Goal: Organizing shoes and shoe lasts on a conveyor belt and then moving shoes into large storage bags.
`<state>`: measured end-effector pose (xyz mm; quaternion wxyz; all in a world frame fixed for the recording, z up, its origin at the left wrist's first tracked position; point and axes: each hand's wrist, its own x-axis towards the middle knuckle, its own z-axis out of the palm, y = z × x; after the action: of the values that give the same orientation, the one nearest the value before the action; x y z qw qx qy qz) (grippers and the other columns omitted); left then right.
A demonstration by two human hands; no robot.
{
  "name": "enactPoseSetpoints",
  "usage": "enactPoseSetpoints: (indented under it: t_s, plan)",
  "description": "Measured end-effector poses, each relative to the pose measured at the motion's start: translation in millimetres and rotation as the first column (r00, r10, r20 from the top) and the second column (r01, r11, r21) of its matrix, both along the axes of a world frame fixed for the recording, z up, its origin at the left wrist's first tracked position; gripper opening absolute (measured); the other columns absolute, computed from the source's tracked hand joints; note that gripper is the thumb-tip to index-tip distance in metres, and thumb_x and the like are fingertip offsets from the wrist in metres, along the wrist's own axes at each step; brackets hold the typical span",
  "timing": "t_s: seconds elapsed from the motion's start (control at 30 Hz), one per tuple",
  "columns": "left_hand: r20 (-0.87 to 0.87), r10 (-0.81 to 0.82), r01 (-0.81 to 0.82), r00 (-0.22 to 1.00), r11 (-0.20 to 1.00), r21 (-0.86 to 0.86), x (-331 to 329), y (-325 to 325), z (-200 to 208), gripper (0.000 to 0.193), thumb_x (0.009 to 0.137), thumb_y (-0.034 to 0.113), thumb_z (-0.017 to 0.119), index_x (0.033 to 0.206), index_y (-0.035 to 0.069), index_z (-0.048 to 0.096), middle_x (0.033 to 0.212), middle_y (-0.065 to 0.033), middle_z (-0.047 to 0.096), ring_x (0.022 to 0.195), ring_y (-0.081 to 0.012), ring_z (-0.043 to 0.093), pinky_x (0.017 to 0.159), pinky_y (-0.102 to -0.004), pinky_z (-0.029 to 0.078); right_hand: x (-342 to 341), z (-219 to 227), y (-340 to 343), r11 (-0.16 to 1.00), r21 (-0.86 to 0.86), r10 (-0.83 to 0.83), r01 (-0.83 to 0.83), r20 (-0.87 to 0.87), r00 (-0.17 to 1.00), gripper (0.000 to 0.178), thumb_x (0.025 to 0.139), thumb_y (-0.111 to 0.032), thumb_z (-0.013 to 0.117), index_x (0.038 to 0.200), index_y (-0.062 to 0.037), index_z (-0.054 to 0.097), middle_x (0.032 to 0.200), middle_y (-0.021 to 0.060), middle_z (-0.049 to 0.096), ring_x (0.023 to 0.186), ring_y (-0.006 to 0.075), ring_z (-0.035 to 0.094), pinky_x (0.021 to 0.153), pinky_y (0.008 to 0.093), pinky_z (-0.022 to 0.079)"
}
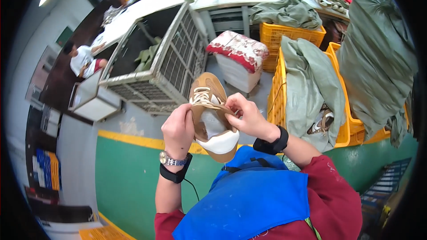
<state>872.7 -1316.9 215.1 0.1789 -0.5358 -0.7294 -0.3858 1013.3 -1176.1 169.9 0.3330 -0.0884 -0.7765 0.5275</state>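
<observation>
A brown sneaker (pixel 208 84) with cream laces and a white heel panel is held up in front of me, its toe pointing away and its opening facing up. My left hand (pixel 178 126) grips the collar on the left side, fingers closed on the edge. On the opposite side my right hand (pixel 250 116) pinches the collar near the top of the laces. A pale lining or insole shows inside the shoe. Both wrists wear black bands, and the left one also has a metal watch.
A wire cage cart (pixel 155 78) stands ahead left with green pieces inside. Beyond the shoe is a stool with a red floral cover (pixel 238 46). Yellow crates (pixel 276 91) draped in green cloth line the right; one holds another sneaker (pixel 321 122). A seated person (pixel 83 60) is far left.
</observation>
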Motion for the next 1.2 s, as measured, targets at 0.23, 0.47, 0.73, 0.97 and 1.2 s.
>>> enactPoseSetpoints:
  t_s: [0.23, 0.47, 0.73, 0.97, 1.2]
  plan:
    - [-0.287, -0.225, 0.214, 0.931, 0.974, -0.070, -89.2, 129.0, -7.7, 0.016, 0.074, 0.002, 0.061, 0.089, 0.003, 0.058, 0.090, -0.0101, 0.061, 0.077, -0.0260, 0.060, 0.066, -0.0337, 0.050, -88.1, 5.3, 102.7, 0.955, 0.267, -0.152, 0.129, 0.068, 0.986, 0.062, 0.066, -0.015, 0.075, 0.121, -0.0106, 0.048, 0.108, 0.0110, 0.053, 0.091, 0.0242, 0.058, 0.074, 0.0317, 0.049]
    - [-0.263, -0.193, 0.145, 0.945, 0.971, -0.191, -163.6, 238.0, 0.5, 0.028, 0.072, 0.001, 0.061, 0.099, 0.002, 0.055, 0.099, -0.0126, 0.059, 0.090, -0.0303, 0.057, 0.075, -0.0357, 0.049, -199.3, 4.0, 213.0, 0.850, 0.468, -0.254, 0.243, -0.041, 0.966, 0.040, 0.070, -0.006, 0.060, 0.110, -0.0078, 0.055, 0.097, 0.0131, 0.056, 0.080, 0.0321, 0.060, 0.067, 0.0360, 0.051]
    - [0.037, -0.075, 0.082, 0.997, 0.954, -0.287, -297.0, 306.7, -20.8, 0.032, 0.075, -0.004, 0.049, 0.106, 0.006, 0.054, 0.108, -0.0170, 0.059, 0.092, -0.0343, 0.059, 0.075, -0.0393, 0.050, -323.6, -3.9, 283.9, 0.836, 0.497, -0.234, 0.231, -0.056, 0.971, 0.038, 0.070, -0.003, 0.057, 0.107, -0.0117, 0.051, 0.090, 0.0102, 0.050, 0.079, 0.0293, 0.058, 0.062, 0.0367, 0.051]
    - [0.084, 0.125, -0.100, 0.989, 0.963, -0.251, -431.7, 343.2, -16.5, 0.039, 0.074, -0.006, 0.050, 0.113, -0.001, 0.051, 0.097, -0.0204, 0.061, 0.086, -0.0359, 0.060, 0.073, -0.0401, 0.049, -481.6, -0.8, 340.7, 0.868, 0.493, -0.043, 0.068, -0.061, 0.997, 0.039, 0.071, -0.006, 0.059, 0.110, -0.0096, 0.051, 0.092, 0.0110, 0.051, 0.079, 0.0298, 0.059, 0.063, 0.0374, 0.051]
    - [0.090, 0.103, -0.070, 0.991, 0.947, -0.314, -517.9, 384.5, 11.6, 0.062, 0.073, 0.011, 0.068, 0.126, -0.001, 0.040, 0.122, -0.0262, 0.046, 0.108, -0.0414, 0.048, 0.089, -0.0420, 0.043, -597.4, 19.2, 408.0, 0.859, 0.512, 0.002, 0.004, -0.011, 1.000, 0.043, 0.065, 0.000, 0.056, 0.107, -0.0089, 0.056, 0.096, 0.0121, 0.055, 0.081, 0.0319, 0.060, 0.066, 0.0374, 0.052]
